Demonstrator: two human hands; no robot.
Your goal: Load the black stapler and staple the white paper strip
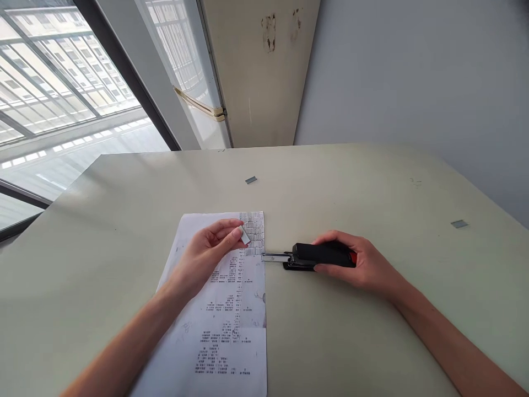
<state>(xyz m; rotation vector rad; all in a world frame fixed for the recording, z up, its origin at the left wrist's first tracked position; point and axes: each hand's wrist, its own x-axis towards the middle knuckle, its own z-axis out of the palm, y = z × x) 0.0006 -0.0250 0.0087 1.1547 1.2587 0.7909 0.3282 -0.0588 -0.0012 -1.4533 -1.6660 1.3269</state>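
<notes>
Between thumb and fingers, my left hand [212, 242] pinches a small strip of staples [245, 236]. It hovers over, or rests on, the upper part of a printed sheet of paper [231, 342]; which of the two I cannot tell. Rows of staple-like marks [253, 226] cover the sheet's top right corner. My right hand [357, 262] is wrapped round a black stapler [322, 255] lying on the table. The stapler's metal staple tray [276, 257] sticks out to the left, its tip at the paper's right edge.
Two more staple strips lie on the pale table [351, 342]: one strip [250, 180] beyond the paper, another strip [459, 224] at the far right. Behind the table stand a cabinet-like door [256, 71] with a gold handle [200, 105], a grey wall [413, 71] and a window [61, 71].
</notes>
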